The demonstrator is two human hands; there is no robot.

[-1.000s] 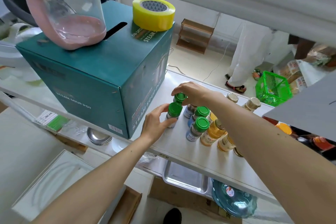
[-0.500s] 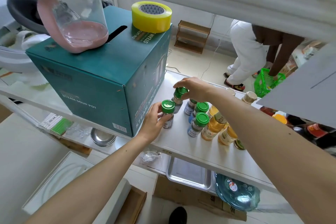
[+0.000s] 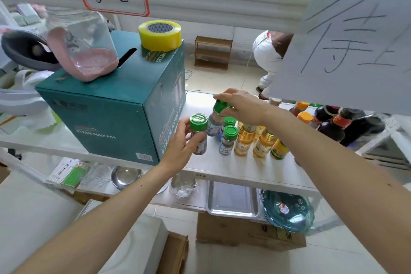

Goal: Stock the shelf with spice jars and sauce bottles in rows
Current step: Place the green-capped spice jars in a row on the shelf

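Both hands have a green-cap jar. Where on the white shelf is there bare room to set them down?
Bare shelf runs along the front edge, ahead of the green-cap jars and yellow oil bottles. A narrower strip lies between the teal box and the jar in the left hand. Behind, under the right hand, and toward the dark sauce bottles, it is crowded.

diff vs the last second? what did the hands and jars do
The right hand has lifted its green-capped jar clear of the row and tilted it, grip on the cap. The left hand keeps hold of the other green-capped jar, which looks raised slightly and drawn toward the shelf's front edge. The two standing green-capped jars, the yellow bottles, the teal box and the tape roll stayed put.
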